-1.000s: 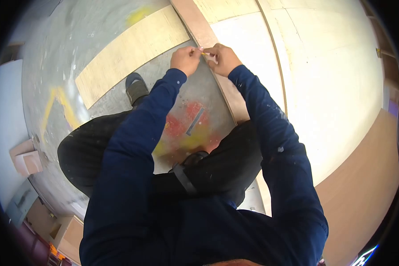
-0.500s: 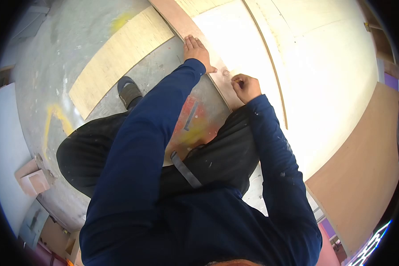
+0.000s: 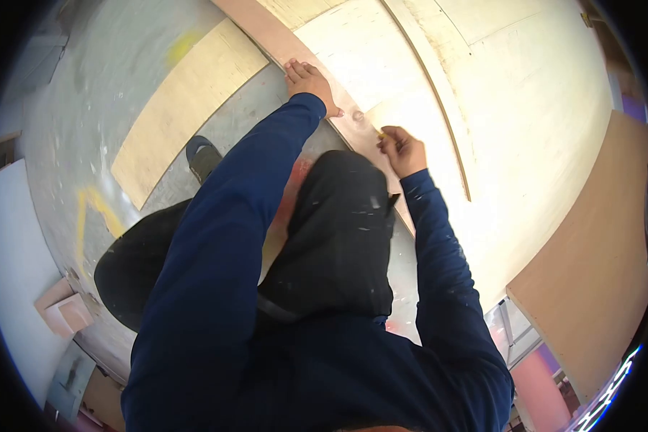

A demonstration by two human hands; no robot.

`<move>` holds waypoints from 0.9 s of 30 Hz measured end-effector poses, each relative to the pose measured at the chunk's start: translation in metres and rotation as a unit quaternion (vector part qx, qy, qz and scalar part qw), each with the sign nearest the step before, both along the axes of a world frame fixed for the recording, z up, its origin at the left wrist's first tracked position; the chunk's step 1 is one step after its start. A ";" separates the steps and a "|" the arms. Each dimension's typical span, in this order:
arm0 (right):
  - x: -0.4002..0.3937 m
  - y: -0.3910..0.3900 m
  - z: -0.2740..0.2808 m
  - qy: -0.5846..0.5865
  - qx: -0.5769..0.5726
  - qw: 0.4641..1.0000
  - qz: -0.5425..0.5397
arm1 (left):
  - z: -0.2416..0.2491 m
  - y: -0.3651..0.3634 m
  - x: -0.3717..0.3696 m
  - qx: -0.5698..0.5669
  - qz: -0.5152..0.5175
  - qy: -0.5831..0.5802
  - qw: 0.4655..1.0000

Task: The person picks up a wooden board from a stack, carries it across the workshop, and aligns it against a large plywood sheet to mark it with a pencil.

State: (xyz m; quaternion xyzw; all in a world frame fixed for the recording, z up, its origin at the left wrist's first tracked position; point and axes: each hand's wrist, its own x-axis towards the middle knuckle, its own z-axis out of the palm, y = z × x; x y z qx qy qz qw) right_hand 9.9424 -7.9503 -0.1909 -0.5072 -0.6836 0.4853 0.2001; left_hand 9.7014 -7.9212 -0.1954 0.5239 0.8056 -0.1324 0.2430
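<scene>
My left hand (image 3: 312, 83) lies with its fingers spread on a long pinkish wooden strip (image 3: 349, 129), pressing near its outer edge. The strip rests along the edge of a large pale plywood sheet (image 3: 525, 137). My right hand (image 3: 405, 151) is closed in a pinch beside the strip, over the sheet. From its fingertips pokes a small yellow stub (image 3: 381, 135), pencil-like but too small to name surely. Between the hands, a round knot-like mark (image 3: 358, 115) shows on the strip.
A curved plywood piece (image 3: 187, 108) lies on the paint-stained floor (image 3: 115, 86) at left. A thin wooden batten (image 3: 435, 86) runs over the sheet. A brown board (image 3: 590, 252) stands at right, and small pinkish offcuts (image 3: 68, 313) lie at lower left. My raised knee (image 3: 342, 216) is near the strip.
My knee has risen and now hides the strap and red floor patch. My right hand has turned, showing the yellow stub. My left hand stays flat on the strip as the view shifts slightly.
</scene>
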 end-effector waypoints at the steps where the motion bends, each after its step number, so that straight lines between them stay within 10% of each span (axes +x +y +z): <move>1: -0.003 -0.014 -0.015 -0.039 0.018 0.999 0.021 | 0.000 0.001 0.000 -0.002 -0.006 0.001 1.000; 16: -0.090 -0.065 -0.064 -0.163 0.103 0.979 -0.070 | 0.000 0.009 0.008 -0.024 -0.034 0.055 0.998; 27: 0.035 -0.146 -0.038 -0.186 0.026 0.955 -0.231 | -0.019 0.007 0.008 -0.006 -0.165 0.139 0.976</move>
